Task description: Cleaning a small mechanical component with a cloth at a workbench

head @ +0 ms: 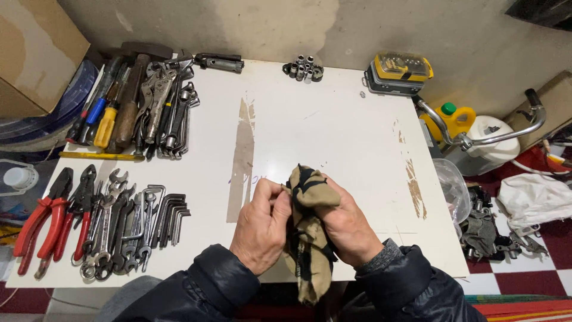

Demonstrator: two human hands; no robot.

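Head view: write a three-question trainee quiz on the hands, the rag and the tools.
1. True or false: both hands grip the tan-and-black rag.
2. Which lies nearest the table's far edge? A) red-handled pliers B) cluster of sockets C) hex keys
3. Fill in: the yellow-lidded case sits at the table's far ____ corner.

Key: 1 true, left hand and right hand both hold it; 2 B; 3 right.
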